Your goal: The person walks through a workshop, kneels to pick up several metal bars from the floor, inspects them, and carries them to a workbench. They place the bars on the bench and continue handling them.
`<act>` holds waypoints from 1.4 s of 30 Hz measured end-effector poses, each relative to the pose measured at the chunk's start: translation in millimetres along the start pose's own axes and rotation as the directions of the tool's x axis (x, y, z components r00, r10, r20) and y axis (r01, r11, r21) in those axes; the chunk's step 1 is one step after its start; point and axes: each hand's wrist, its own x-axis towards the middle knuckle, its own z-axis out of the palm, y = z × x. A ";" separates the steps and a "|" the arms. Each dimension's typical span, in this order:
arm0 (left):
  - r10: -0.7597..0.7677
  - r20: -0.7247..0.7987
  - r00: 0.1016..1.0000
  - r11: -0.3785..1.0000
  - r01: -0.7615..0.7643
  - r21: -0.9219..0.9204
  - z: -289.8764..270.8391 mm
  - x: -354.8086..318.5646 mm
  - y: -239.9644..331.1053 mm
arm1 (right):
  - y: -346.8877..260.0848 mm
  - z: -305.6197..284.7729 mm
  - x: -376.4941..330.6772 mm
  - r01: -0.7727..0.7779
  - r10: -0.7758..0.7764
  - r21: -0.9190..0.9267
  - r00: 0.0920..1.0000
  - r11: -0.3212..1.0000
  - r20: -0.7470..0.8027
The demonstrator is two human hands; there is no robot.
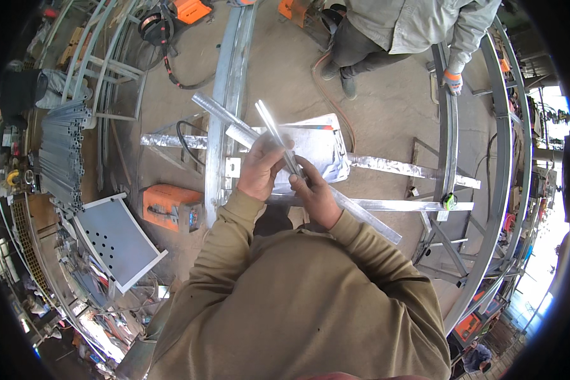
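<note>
In front of my body, both hands are on a short, shiny metal profile (pixel 272 128) with two bright edges, tilted up and to the left. My left hand (pixel 258 170) is closed around its middle. The fingers of my right hand (pixel 316 195) pinch its lower end, thumb on top. Below the hands a longer silvery metal bar (pixel 368 219) runs slantwise from upper left to lower right, partly hidden by them. Sheets of paper (pixel 326 149) lie under the bar, just beyond my right hand.
A long steel beam (pixel 219 142) stands left of the papers. An orange machine (pixel 171 206) sits at the left. At the upper right, a co-worker's gloved hand (pixel 453 82) touches a steel frame (pixel 448 126). A green tape measure (pixel 449 202) rests on a crossbar (pixel 399 205).
</note>
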 end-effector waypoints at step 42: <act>0.098 -0.197 0.975 0.993 -0.082 0.089 71.9 22.4 29.6 | -76.4 -100.1 -36.8 0.173 -0.168 -0.112 0.984 0.979 0.052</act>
